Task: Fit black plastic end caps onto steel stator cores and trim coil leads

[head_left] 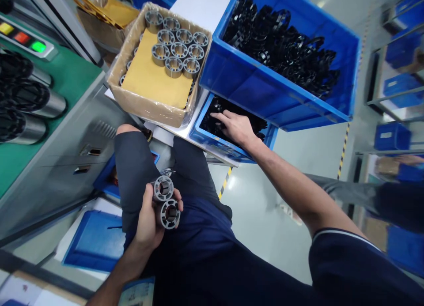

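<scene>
My left hand [148, 215] is wrapped round a pair of slotted metal motor stator cores, held over my lap with their ring-shaped ends facing up. One stator core [158, 186] lies against the other stator core [162, 220]; part of another ring shows behind them. My right hand [239, 128] reaches into the lower blue bin [212, 140], over loose black plastic parts [212, 122]. Its index finger stretches out and the fingers look apart, with nothing visible in them; some fingertips are hard to see.
A plastic-lined carton [152, 109] holds several stator cores on yellow paper. Beside it, a larger blue bin [281, 107] full of black parts overhangs the lower bin. At left, a green worktop [74, 83] bears metal cylinders with black ends [29, 127]. Someone's leg [347, 193] shows at right.
</scene>
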Demonstrator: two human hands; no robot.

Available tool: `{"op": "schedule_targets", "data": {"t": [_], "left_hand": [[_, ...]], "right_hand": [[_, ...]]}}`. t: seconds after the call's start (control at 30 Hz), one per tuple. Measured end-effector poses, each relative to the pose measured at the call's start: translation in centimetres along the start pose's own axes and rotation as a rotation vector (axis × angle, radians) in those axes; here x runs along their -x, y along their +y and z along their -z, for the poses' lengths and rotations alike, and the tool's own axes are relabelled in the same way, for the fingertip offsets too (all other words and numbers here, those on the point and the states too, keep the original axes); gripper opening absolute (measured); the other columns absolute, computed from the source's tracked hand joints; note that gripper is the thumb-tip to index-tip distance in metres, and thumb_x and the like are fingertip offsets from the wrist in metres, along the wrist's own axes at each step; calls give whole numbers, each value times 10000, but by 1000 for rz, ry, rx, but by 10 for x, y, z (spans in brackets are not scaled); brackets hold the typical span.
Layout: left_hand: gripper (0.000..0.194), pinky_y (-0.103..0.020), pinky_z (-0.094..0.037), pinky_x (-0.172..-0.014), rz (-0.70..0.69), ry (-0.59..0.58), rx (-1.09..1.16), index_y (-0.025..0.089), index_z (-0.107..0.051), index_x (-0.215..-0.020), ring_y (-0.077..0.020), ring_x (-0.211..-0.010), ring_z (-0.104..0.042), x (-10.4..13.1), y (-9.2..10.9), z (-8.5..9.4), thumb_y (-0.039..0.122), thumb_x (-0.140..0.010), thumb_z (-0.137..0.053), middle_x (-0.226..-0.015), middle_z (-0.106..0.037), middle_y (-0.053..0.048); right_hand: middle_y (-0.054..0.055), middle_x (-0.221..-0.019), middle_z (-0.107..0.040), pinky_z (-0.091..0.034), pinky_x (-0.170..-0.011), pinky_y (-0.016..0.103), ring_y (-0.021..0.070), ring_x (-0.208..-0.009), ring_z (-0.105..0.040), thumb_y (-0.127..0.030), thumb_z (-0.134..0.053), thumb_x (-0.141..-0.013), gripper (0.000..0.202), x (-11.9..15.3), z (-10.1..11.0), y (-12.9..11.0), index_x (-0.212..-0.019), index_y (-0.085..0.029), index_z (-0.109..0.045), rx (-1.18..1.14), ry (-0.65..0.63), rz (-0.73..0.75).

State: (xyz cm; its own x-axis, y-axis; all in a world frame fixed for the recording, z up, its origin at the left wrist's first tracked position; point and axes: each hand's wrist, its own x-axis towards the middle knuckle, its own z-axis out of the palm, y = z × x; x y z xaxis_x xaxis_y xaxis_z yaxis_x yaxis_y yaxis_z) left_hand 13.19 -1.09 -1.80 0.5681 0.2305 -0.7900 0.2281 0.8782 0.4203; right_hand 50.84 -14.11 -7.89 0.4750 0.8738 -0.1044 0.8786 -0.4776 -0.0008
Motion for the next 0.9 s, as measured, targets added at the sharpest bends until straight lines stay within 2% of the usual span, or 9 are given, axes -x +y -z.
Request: {"op": "schedule_targets", "data": {"t": [0.1, 0.23, 0.33, 0.4, 0.53, 0.63, 0.77, 0.83, 0.9], "left_hand": [[868, -219, -435, -400, 7, -31, -89, 152, -769, -928, -129, -502, -522, 1, 2, -3, 1005, -774, -819, -716, -682, -44], [882, -232, -449, -452, -27, -33, -98, 155, -765, -938, -139, -547, -549, 3, 2, 1, 1018, -762, -821, -746, -698, -50], [827, -242, -462, -489, -124, 22, -52, 169, -754, -987, -164, -627, -605, 3, -1, 10, 973, -808, -833, -814, -731, -60], [801, -264, -525, -560, -190, 32, -45, 196, -742, -1117, -197, -697, -671, 2, -3, 18, 930, -822, -866, -868, -767, -61], [771, -342, -610, -731, -314, -27, -122, 237, -695, -1312, -249, -783, -736, 0, -1, 29, 873, -901, -844, -924, -797, -64], [660, -356, -596, -794, -454, -75, -185, 256, -681, -1317, -252, -815, -738, -1, 5, 22, 814, -984, -796, -928, -793, -65], [633, -380, -595, -799, -616, -123, -224, 286, -679, -1333, -260, -818, -740, 1, 15, -2, 789, -977, -826, -966, -796, -59], [704, -410, -622, -863, -654, -63, -219, 275, -710, -1365, -292, -910, -773, 7, 20, -12, 798, -926, -881, -1071, -814, -83], [835, -443, -641, -968, -580, 64, -107, 270, -744, -1391, -341, -1065, -794, 15, 24, -17, 761, -777, -1025, -1224, -827, -107]], "right_hand": [[184, -1325, -767, -373, -736, 384, 311, -1164, -672, -194, -539, -1104, 422, -19, 1, -6, -1464, -184, -759, -19, -1, 24], [205, -1452, -764, -422, -787, 384, 321, -1217, -673, -181, -529, -1089, 325, -25, 7, -8, -1302, -163, -774, -84, 35, 47], [184, -1384, -805, -439, -766, 373, 298, -1127, -721, -196, -506, -1108, 322, -11, 10, -3, -1304, -165, -760, -160, 111, 9], [166, -1289, -828, -472, -767, 369, 281, -1043, -744, -210, -523, -1106, 312, 2, 12, 2, -1297, -170, -767, -222, 186, -43], [97, -1068, -827, -551, -754, 357, 223, -832, -711, -392, -637, -1122, 261, 32, 23, -10, -1198, -197, -794, -360, 350, -140], [30, -895, -771, -500, -623, 321, 175, -679, -616, -509, -808, -1059, 281, 52, 41, -55, -1127, -237, -831, -644, 512, -141], [-17, -850, -759, -500, -610, 315, 161, -683, -622, -310, -983, -943, 193, 68, 73, -143, -1104, -313, -877, -1082, 594, 5], [-2, -955, -815, -569, -647, 341, 193, -785, -707, -217, -977, -935, 288, 74, 86, -181, -1175, -340, -876, -1187, 621, 30], [10, -1059, -848, -646, -684, 378, 226, -853, -768, -208, -971, -934, 437, 81, 95, -207, -1323, -377, -862, -1268, 595, 83]]}}
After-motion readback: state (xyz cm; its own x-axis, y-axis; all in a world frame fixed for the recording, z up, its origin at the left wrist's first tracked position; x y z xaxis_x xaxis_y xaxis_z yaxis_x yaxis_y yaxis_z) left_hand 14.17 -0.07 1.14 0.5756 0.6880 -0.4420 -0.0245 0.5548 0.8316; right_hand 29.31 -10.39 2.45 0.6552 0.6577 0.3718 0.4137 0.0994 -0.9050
